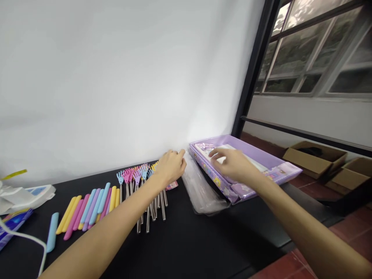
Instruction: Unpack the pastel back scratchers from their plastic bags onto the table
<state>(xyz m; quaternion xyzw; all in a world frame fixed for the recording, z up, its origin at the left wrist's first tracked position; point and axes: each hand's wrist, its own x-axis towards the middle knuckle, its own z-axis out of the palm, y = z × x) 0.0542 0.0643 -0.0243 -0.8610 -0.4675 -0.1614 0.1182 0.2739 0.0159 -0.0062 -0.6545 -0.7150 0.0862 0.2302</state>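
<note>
My left hand (pixel 171 166) reaches to the far edge of the black table (pixel 186 240), its fingers pinching the top of a stack of clear plastic sleeves (pixel 200 190). My right hand (pixel 232 162) hovers over a shallow purple box (pixel 279 164), fingers spread and touching the white sheets (pixel 250 157) inside it. Just left of my left hand lies a row of small hand-shaped wands with metal stems (pixel 136 178).
Pastel plastic sticks (pixel 87 207) lie in a row at the left, with one blue stick (pixel 52 231) apart. White bags and a blue packet (pixel 14 221) sit at the far left. Cardboard boxes (pixel 314 155) stand on the red tile floor at the right, under a window.
</note>
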